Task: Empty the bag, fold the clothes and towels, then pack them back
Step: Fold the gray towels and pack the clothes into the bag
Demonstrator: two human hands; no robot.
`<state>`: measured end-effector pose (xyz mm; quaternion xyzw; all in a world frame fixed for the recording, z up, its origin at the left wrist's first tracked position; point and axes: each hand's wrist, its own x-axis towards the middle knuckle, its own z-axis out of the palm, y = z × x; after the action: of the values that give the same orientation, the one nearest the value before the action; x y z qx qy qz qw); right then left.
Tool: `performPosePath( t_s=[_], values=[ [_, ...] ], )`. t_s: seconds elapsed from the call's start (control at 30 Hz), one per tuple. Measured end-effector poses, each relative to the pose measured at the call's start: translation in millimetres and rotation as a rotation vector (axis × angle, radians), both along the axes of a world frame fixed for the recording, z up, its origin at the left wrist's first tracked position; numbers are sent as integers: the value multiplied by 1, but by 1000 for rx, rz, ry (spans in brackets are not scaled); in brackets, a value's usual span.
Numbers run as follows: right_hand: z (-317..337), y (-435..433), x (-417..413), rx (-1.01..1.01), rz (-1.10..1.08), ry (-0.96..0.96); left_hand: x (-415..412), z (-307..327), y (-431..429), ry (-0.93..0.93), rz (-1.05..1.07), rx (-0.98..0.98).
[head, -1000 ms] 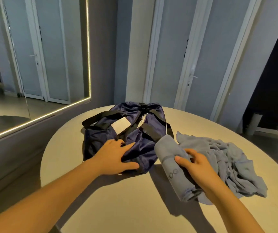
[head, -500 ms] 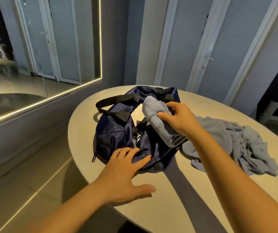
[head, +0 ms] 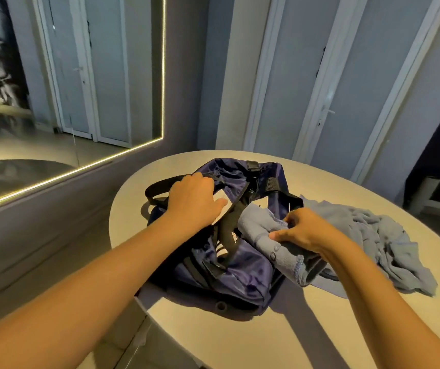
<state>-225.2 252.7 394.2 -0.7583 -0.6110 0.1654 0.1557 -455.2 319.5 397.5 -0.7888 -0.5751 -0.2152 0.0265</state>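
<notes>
A navy duffel bag (head: 240,272) with black straps lies on the round table (head: 266,336). My left hand (head: 192,201) rests on the bag's far left side, fingers curled at a black strap and a white tag. My right hand (head: 304,227) grips a folded grey-blue cloth (head: 264,235) and holds it over the bag's opening, its far end down between the bag's edges. A crumpled grey-blue garment (head: 384,241) lies on the table to the right of the bag.
A wall mirror (head: 67,89) with a lit edge hangs at the left. Pale doors (head: 306,75) stand behind the table. The table's left edge (head: 112,222) drops to the floor beside the bag.
My left hand moved from the bag's near edge to its far left side at the strap. My right hand brought the folded cloth down onto the bag's opening.
</notes>
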Motion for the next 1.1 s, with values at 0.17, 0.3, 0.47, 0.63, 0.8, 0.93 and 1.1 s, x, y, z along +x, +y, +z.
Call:
performPosePath(
  t_s=[0.17,0.3,0.47,0.63,0.8,0.93,1.1],
  values=[
    [2,-4,0,92,-43,161,11,-23,49,139,81,-164],
    [12,6,5,185,5,214,-13,-20,60,-233,83,-203],
    [43,37,-22,201,149,340,-39,-7,52,-656,92,-158],
    [45,80,-54,-7,263,246,-50,-3,47,-887,140,-10],
    [50,114,-66,-30,330,438,-60,9,53,-957,122,12],
    [24,129,-79,-95,457,494,-68,13,52,-973,67,-89],
    [2,139,-84,-105,500,556,-68,8,51,-1009,38,-87]
  ],
)
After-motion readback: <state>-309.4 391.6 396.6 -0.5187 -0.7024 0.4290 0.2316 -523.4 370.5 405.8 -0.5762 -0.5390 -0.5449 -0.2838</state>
